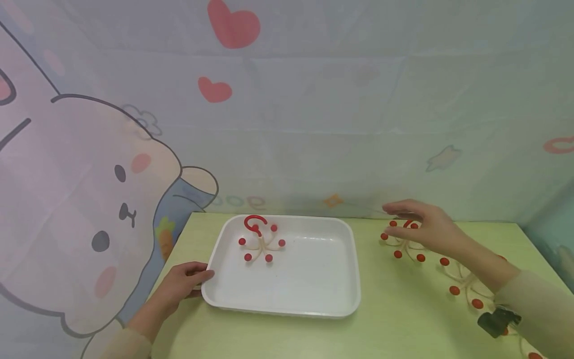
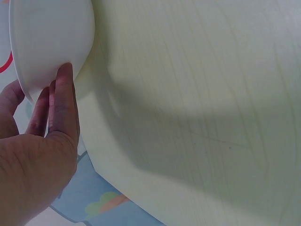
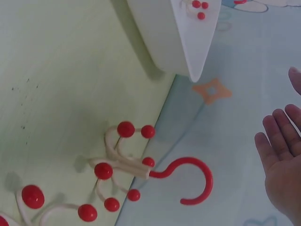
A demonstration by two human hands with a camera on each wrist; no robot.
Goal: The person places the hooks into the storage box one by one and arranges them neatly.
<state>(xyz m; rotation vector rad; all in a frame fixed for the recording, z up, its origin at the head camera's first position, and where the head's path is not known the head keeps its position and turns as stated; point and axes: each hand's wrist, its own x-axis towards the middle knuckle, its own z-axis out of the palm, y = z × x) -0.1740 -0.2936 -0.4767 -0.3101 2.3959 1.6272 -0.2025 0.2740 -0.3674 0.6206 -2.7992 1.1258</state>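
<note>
A white rectangular tray (image 1: 309,279) stands on the table, its left rim pinched by my left hand (image 1: 181,281). In the left wrist view the fingers (image 2: 64,101) lie along the tray's outer wall, with the thumb over the rim. Inside the tray, at the back left, stands a cream hook hanger (image 1: 262,244) with curved arms, red ball tips and a red hook on top. My right hand (image 1: 421,224) hovers over a second hook hanger (image 3: 134,167) beside the tray, fingers extended and thumb apart, holding nothing. Its red hook points up.
More hook hangers of the same kind (image 1: 466,283) stand along the table's right side, partly hidden under my right forearm. The pale green table (image 1: 394,314) ends at a cloth backdrop (image 1: 323,109) printed with a rabbit and hearts.
</note>
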